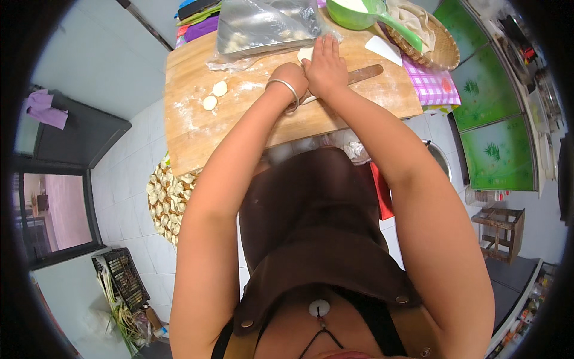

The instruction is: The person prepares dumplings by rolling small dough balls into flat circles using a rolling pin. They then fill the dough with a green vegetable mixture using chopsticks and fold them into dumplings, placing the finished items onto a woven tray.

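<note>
On a floured wooden board [251, 121], a brown rolling pin [367, 73] lies at a slant under both hands. My left hand [287, 80], with a silver bangle at the wrist, is curled above the pin's near end; its fingertips are hidden. Beside it my right hand [328, 67] lies flat across the pin, fingers stretched forward. A pale flattened piece of dough [306, 55] shows next to the right fingers, partly covered by them. To the left, two small dough rounds [219, 89] sit side by side on the board.
A metal tray [264, 29] under clear plastic stands on the board's far side. Nearby are a green scoop [354, 18] of white powder, a white scraper [384, 50] and a cloth-lined wicker basket [444, 49]. Shaped dough pieces cover a round tray [168, 202] below the board's left edge.
</note>
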Demonstrator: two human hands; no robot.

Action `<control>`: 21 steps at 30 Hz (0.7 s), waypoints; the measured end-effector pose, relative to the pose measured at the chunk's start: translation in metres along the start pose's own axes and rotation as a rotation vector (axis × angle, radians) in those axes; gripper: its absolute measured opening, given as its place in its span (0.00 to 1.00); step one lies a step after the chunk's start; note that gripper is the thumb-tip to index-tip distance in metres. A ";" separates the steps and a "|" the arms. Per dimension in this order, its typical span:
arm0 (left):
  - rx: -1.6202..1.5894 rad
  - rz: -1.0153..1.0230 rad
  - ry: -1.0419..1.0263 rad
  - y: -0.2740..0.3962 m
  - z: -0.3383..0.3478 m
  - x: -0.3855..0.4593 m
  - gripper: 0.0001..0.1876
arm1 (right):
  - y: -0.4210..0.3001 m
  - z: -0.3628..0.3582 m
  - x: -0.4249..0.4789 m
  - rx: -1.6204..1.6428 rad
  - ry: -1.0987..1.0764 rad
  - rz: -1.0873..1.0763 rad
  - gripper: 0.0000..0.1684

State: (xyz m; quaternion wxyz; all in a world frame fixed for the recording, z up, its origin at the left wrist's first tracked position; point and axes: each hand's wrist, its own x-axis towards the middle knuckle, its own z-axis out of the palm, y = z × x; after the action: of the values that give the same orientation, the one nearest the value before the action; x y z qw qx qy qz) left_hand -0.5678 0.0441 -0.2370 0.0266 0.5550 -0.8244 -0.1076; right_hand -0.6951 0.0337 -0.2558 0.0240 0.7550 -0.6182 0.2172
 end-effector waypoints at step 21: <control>-0.238 -0.270 -0.004 0.000 -0.005 -0.010 0.07 | -0.003 -0.022 -0.033 0.015 -0.201 0.048 0.40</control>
State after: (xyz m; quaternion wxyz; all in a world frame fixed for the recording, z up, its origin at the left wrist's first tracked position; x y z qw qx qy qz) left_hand -0.5630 0.0528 -0.2313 0.0756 0.6534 -0.7239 -0.2081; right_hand -0.7034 0.0720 -0.2472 -0.0489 0.7580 -0.6339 0.1455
